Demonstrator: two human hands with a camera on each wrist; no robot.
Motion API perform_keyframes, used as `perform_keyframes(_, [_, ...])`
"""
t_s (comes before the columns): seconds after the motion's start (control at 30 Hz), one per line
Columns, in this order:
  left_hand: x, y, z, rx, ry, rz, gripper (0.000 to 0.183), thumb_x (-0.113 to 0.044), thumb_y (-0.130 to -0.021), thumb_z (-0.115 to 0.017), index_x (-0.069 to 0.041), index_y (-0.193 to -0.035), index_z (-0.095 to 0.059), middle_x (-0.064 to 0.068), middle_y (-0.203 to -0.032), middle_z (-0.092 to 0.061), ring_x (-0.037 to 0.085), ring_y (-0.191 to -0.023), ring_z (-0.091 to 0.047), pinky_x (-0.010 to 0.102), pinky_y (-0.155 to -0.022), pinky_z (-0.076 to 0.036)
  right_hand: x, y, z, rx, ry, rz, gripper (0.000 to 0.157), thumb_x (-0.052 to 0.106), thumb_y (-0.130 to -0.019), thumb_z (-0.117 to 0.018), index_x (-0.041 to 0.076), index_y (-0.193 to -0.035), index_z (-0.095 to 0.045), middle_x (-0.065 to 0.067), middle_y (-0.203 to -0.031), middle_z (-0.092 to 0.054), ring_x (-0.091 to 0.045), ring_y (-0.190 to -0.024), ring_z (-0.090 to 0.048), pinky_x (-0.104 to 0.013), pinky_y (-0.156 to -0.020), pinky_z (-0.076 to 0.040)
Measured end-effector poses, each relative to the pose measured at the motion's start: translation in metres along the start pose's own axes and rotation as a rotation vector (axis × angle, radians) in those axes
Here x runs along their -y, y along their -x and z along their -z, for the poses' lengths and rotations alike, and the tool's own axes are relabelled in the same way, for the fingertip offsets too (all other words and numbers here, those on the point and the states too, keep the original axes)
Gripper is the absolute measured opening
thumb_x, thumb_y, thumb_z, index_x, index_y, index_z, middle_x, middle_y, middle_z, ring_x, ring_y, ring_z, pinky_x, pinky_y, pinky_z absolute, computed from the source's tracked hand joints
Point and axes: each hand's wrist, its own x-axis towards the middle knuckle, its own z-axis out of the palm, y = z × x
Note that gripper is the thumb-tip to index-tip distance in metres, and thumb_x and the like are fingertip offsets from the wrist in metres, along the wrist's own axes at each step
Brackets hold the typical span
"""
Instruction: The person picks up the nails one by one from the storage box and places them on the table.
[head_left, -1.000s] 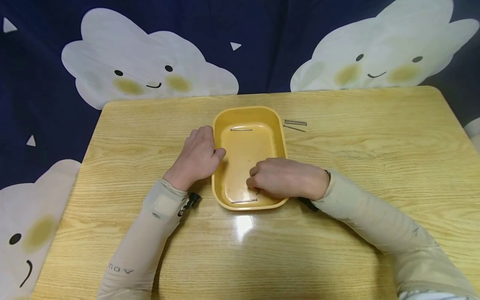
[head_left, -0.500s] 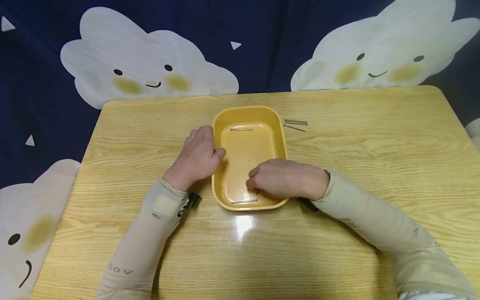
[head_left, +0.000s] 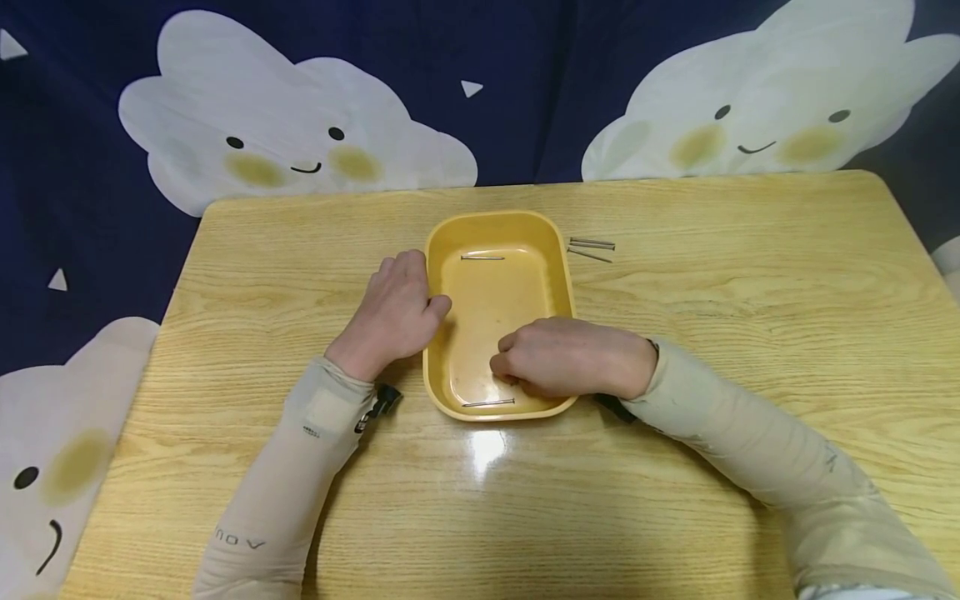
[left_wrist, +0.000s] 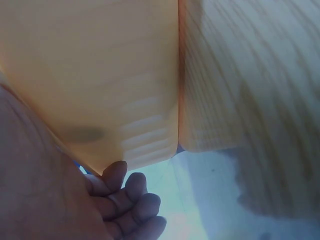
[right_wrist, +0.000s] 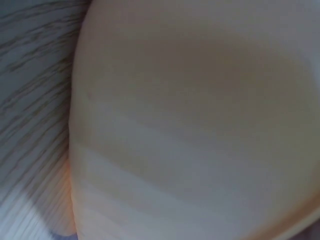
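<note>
A yellow plastic tray (head_left: pixel 487 312) stands on the wooden table. My left hand (head_left: pixel 397 308) holds its left rim, thumb over the edge and fingers outside. In the left wrist view the fingers (left_wrist: pixel 135 197) lie curled by the tray's outer wall (left_wrist: pixel 115 60). Inside the tray, my right hand (head_left: pixel 566 357) is low at the near right, fingers curled downward. Its fingertips and anything between them are hidden. One nail (head_left: pixel 482 257) lies at the tray's far end, another nail (head_left: pixel 488 403) at its near end. The right wrist view shows only the tray's outer wall (right_wrist: pixel 175 125) and some table.
Several loose nails (head_left: pixel 592 244) lie on the table (head_left: pixel 712 275) just right of the tray's far corner. Behind the table hangs a dark blue cloth (head_left: pixel 525 50) with white smiling clouds. A black strap piece (head_left: pixel 386 402) shows under the left wrist.
My right fingers have shifted very slightly left. A small dark tip seen under them earlier is now mostly hidden. The left hand, tray and visible nails stay in place.
</note>
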Motion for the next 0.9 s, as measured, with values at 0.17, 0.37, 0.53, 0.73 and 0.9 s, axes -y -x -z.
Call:
perform_keyframes(0.17, [-0.0003, 0.0001, 0.0004, 0.004, 0.002, 0.005, 0.032, -0.028, -0.094, -0.049, 0.001, -0.107, -0.048, 0.015, -0.097, -0.047, 0.034, -0.094, -0.044, 0.043, -0.085, -0.038, 0.0006, -0.0002, -0.0001, -0.004, 0.016, -0.016, 0.015, 0.007, -0.096, -0.063, 0.016, -0.084, -0.063, 0.002, -0.076, -0.056, -0.013, -0.059, -0.048, -0.026, -0.056, -0.042])
perform_keyframes(0.37, [-0.0001, 0.0, 0.0, 0.002, -0.002, 0.003, 0.033, -0.028, -0.094, -0.049, 0.001, -0.108, -0.048, 0.015, -0.097, -0.047, 0.035, -0.095, -0.045, 0.044, -0.085, -0.039, -0.0001, -0.0007, -0.0009, -0.027, 0.045, -0.018, 0.012, 0.008, -0.097, -0.061, 0.015, -0.088, -0.065, 0.002, -0.078, -0.057, -0.013, -0.06, -0.05, -0.028, -0.058, -0.046])
perform_keyframes(0.53, [-0.0003, 0.0001, -0.0003, -0.001, 0.003, 0.003, 0.033, -0.028, -0.094, -0.05, 0.002, -0.108, -0.048, 0.015, -0.098, -0.048, 0.035, -0.096, -0.046, 0.045, -0.086, -0.04, -0.0013, -0.0004, -0.0009, -0.02, 0.052, -0.022, 0.009, 0.009, -0.095, -0.065, 0.015, -0.089, -0.064, 0.001, -0.08, -0.057, -0.014, -0.062, -0.051, -0.029, -0.06, -0.047])
perform_keyframes(0.73, [-0.0003, -0.0002, -0.0007, 0.0, 0.003, 0.001, 0.033, -0.028, -0.094, -0.05, 0.002, -0.108, -0.048, 0.015, -0.097, -0.048, 0.035, -0.095, -0.046, 0.045, -0.085, -0.04, -0.0001, -0.0007, -0.0005, -0.001, 0.061, -0.037, 0.011, 0.012, -0.101, -0.06, 0.015, -0.092, -0.065, 0.002, -0.081, -0.057, -0.014, -0.065, -0.052, -0.03, -0.061, -0.049])
perform_keyframes(0.9, [0.0, 0.0, -0.0006, -0.004, 0.002, 0.001, 0.031, -0.028, -0.093, -0.049, 0.001, -0.107, -0.048, 0.015, -0.097, -0.048, 0.035, -0.095, -0.046, 0.044, -0.085, -0.039, 0.0007, -0.002, -0.0004, 0.005, 0.065, -0.045, 0.014, 0.01, -0.102, -0.056, 0.015, -0.091, -0.065, 0.002, -0.08, -0.057, -0.014, -0.064, -0.051, -0.03, -0.061, -0.048])
